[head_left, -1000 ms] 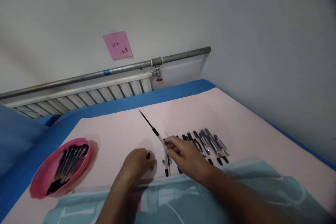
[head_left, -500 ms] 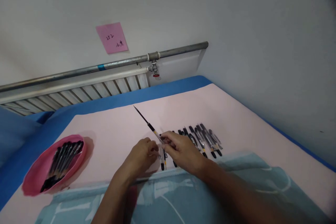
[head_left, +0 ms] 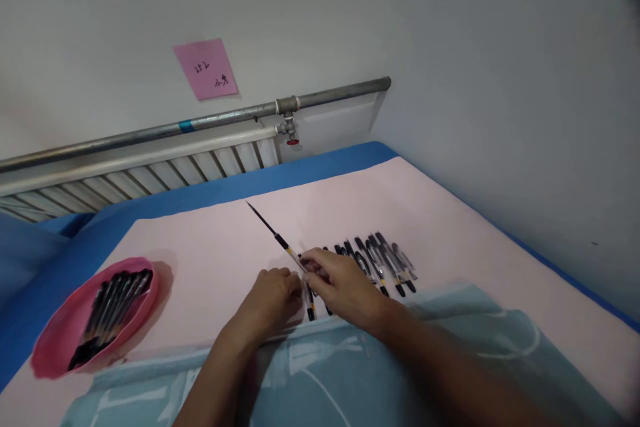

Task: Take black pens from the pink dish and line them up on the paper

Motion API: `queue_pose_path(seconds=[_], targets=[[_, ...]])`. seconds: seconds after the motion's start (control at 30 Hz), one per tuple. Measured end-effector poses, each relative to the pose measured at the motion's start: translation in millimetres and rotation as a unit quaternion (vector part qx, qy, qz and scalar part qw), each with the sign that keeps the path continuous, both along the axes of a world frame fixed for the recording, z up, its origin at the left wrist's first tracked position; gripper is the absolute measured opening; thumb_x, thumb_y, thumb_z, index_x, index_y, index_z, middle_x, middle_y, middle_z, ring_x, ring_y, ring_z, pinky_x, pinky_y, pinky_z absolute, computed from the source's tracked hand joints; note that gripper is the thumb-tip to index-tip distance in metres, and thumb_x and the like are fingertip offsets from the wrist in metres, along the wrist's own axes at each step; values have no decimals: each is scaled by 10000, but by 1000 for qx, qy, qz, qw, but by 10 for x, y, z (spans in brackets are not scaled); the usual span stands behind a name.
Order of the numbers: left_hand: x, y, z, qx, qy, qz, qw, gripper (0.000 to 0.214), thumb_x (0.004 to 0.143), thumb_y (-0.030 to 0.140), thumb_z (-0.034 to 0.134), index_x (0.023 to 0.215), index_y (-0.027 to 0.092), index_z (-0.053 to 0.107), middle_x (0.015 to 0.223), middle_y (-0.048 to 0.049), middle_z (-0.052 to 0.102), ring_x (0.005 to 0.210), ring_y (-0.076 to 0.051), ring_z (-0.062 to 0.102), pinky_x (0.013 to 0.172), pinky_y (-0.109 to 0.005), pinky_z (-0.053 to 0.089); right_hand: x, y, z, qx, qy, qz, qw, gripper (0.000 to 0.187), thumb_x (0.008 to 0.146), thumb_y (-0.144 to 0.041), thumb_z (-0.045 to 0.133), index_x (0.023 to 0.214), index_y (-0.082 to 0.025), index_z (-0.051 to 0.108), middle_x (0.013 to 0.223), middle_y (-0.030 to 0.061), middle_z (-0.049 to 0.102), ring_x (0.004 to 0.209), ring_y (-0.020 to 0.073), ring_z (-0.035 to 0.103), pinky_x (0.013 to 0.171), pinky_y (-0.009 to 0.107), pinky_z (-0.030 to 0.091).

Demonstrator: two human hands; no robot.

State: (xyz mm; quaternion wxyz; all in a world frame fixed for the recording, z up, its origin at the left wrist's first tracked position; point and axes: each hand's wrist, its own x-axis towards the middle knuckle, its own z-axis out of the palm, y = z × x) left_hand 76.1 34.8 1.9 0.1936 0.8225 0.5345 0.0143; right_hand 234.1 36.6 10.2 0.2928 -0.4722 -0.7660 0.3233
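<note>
My right hand (head_left: 340, 280) pinches a pen (head_left: 281, 241) by its clear barrel. The pen slants up to the left, with a black grip and a long, thin dark length ending in a point. My left hand (head_left: 270, 297) is close beside it, its fingers curled inward; anything inside them is hidden. Below and between the hands lies another pen (head_left: 309, 307), clear with a black end, partly covered. To the right of my right hand, several black-and-clear pens (head_left: 383, 257) lie roughly side by side on the pink table surface (head_left: 210, 247).
A pink oval basket (head_left: 47, 350) at left holds several dark pens (head_left: 113, 313). Light blue patterned cloth (head_left: 340, 373) covers the near edge. Behind the table are a radiator (head_left: 190, 170), a metal pipe (head_left: 230, 116) and a pink note (head_left: 206, 70) on the wall.
The whole view has shifted slightly, so things sit a little further left. My right hand keeps its hold on the pen; my left hand's fingers have shifted slightly beside it.
</note>
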Motion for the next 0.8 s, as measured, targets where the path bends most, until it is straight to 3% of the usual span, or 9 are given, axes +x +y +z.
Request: queue_pose_path(seconds=[0.13,0.2,0.27,0.33,0.4,0.5,0.57,0.67,0.8], targets=[[-16,-13,26,25,24,-39,999,141,693,172,470,671,177,609,663,-55,600,620,-184,532,610,-288,315,5,6,-7,2,-2,4,1000,215,795,-176,454,970,-209,573,809,12,608,719,128,529,610,223,341],[-69,6,35,6,-55,16,998,122,698,180,477,633,178,580,615,-28,581,575,-158,514,565,-262,312,11,7,-3,4,1,5,1000,212,800,-183,451,975,-207,568,804,10,605,707,124,526,605,223,337],[-160,44,57,-9,-195,119,974,103,714,219,503,639,180,563,582,4,554,543,-130,492,524,-234,315,15,4,4,5,1,6,1000,194,809,-196,444,960,-207,565,797,7,600,703,124,521,598,222,332],[-274,93,95,-10,-354,218,909,106,711,264,557,658,174,567,577,24,542,550,-108,490,528,-215,346,14,-3,11,4,0,7,1000,183,817,-208,438,949,-213,566,789,4,595,703,126,517,592,223,324],[-386,140,139,-17,-498,280,820,124,676,280,628,683,162,587,596,29,564,562,-89,505,560,-203,388,4,-13,11,-3,-3,10,1000,181,817,-204,437,943,-217,566,776,2,590,694,126,513,583,223,314],[-507,194,180,-68,-646,333,684,213,626,226,699,811,151,627,693,-4,643,598,-86,571,603,-207,455,-20,-29,-3,-14,-11,22,1000,165,806,-188,445,911,-210,570,742,-1,579,664,122,502,565,223,297],[-552,217,183,-97,-702,350,612,250,633,169,700,872,137,634,756,-35,669,641,-98,611,626,-217,493,-34,-36,-17,-18,-18,30,999,156,797,-180,448,889,-206,571,710,-7,568,643,120,493,554,223,286],[-589,239,171,-124,-758,355,533,144,696,99,641,838,123,640,749,-37,674,662,-101,631,636,-219,520,-43,-44,-28,-25,-26,43,998,133,791,-170,442,843,-198,561,676,-15,551,623,115,483,540,219,270],[-613,254,172,-145,-803,357,455,115,780,80,550,822,142,637,755,-24,676,697,-115,642,631,-232,531,-46,-54,-23,-36,-43,64,996,104,769,-153,448,795,-189,542,685,-8,543,633,116,478,549,213,270]])
